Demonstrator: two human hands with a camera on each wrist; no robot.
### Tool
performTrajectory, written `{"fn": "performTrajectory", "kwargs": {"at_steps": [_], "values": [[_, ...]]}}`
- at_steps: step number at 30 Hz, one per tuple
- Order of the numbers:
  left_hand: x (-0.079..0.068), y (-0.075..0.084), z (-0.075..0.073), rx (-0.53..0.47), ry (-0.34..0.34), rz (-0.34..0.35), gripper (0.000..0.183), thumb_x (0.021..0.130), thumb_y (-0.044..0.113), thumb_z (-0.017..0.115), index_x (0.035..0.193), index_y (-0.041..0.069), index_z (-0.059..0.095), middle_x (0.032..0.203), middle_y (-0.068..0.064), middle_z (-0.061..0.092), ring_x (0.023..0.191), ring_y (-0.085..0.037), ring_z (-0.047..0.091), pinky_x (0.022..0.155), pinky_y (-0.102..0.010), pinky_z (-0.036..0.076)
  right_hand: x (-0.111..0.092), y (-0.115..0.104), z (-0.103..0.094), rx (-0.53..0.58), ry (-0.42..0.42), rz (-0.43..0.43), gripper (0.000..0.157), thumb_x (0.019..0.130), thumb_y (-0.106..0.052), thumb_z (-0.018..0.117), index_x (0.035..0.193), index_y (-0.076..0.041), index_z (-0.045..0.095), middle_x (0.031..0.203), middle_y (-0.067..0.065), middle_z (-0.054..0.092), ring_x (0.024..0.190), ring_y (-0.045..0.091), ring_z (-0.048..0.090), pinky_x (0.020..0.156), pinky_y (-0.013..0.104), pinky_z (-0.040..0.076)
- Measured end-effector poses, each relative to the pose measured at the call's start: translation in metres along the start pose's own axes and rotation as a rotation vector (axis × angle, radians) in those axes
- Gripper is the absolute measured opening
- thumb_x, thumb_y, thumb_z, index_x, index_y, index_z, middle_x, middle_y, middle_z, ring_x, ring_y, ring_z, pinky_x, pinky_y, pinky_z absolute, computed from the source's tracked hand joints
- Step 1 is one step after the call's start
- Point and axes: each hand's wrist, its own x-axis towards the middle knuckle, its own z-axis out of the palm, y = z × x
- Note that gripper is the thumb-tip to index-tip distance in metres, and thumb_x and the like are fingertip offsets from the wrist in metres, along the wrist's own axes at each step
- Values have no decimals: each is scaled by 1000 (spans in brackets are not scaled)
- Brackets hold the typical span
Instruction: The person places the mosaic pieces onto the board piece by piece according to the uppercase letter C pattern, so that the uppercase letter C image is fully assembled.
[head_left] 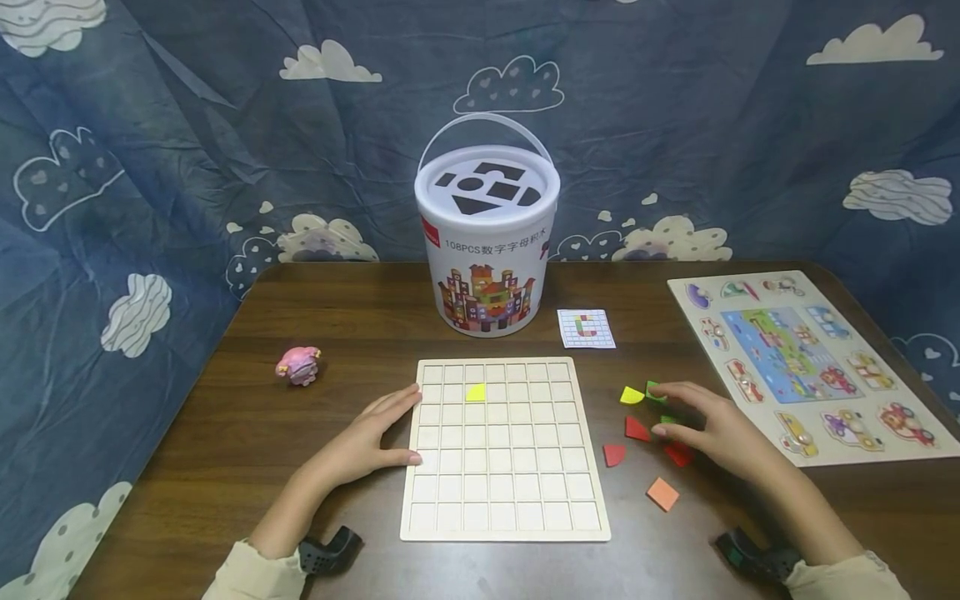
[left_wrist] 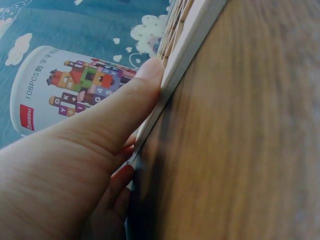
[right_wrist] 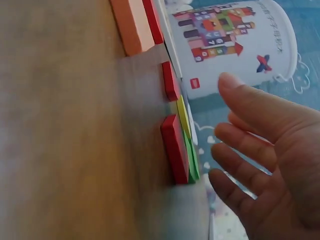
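Observation:
A pale wooden grid board [head_left: 510, 533] lies on the table, one yellow quarter-round piece [head_left: 476, 392] in a square of its second row. My left hand [head_left: 367, 442] rests at the board's left edge, thumb and fingertips touching it; the left wrist view shows the thumb along the rim. To the right of the board, my right hand [head_left: 712, 425] hovers above loose pieces, thumb and fingers apart with nothing between them. Around it lie a yellow piece [head_left: 632, 396], green pieces [head_left: 655, 392] partly hidden by the fingers, several red pieces [head_left: 637, 429] and an orange square [head_left: 663, 494].
Behind the board stands a white lidded bucket [head_left: 487, 250]. A small pattern card [head_left: 587, 329] lies to its right. At the far right is a picture peg puzzle [head_left: 795, 350]; a pink toy [head_left: 298, 365] sits on the left. A cloud-patterned cloth [head_left: 337, 167] hangs behind.

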Motion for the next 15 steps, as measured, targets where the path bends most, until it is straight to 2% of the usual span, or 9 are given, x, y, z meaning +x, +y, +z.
{"fn": "performTrajectory", "kwargs": {"at_steps": [3,6,11,15], "values": [[0,1,0,0,7,9,86,73,52,65,140,10,32,146,-4,24,131,-27,20,102,-49,20,-10,2,-2,3,-18,6,40,76,-22,73,110,-7,60,104,4,59,86,16,55,71,30,47],[0,1,0,1,11,13,86,73,51,65,140,10,32,146,-5,24,131,-27,21,102,-49,21,-18,4,-5,14,-54,1,36,74,-21,74,105,-9,62,98,-1,61,80,9,53,66,24,45],[-1,0,0,-4,8,12,86,73,52,65,140,10,31,146,-5,24,131,-27,20,102,-49,21,-25,10,-10,26,-137,-31,33,72,-22,75,102,-12,64,98,-3,59,83,5,52,70,21,45],[0,0,0,-9,-1,5,86,73,52,65,141,11,31,146,-3,23,132,-26,19,102,-48,20,-28,13,-12,11,-167,-81,31,73,-20,75,101,-14,64,101,-3,57,91,5,50,76,13,39]]}}
